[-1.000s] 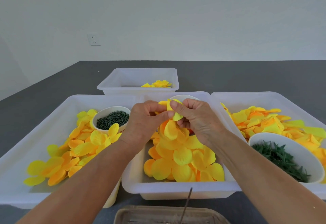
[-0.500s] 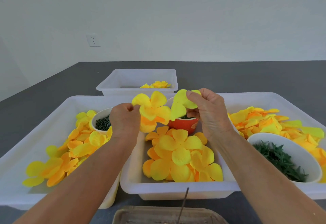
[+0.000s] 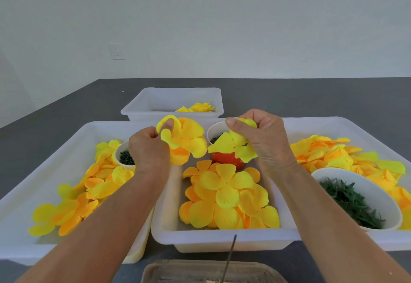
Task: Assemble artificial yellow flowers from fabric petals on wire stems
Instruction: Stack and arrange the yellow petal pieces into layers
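Observation:
My left hand (image 3: 149, 149) grips a yellow-orange petal layer (image 3: 189, 140), fingers pinching its upper left petals. My right hand (image 3: 264, 140) holds a separate bright yellow petal layer (image 3: 231, 147), thumb on top. Both pieces hang a little apart above the middle white tray (image 3: 222, 238), which holds a heap of yellow and orange petal layers (image 3: 224, 198). A thin wire stem (image 3: 230, 256) stands upright near the bottom edge, rising from a brown holder (image 3: 200, 271).
An orange-red cup (image 3: 224, 160) sits at the back of the middle tray. The left tray (image 3: 55, 149) has petals and a white bowl (image 3: 124, 155) of dark pieces. The right tray (image 3: 347, 124) has petals and a bowl of green leaves (image 3: 355, 198). A far tray (image 3: 175, 100) holds finished flowers (image 3: 200, 107).
My hands were together pinching one bunch of petals; they have pulled apart and risen, each now holding its own petal layer. The orange-red cup behind them has come into view.

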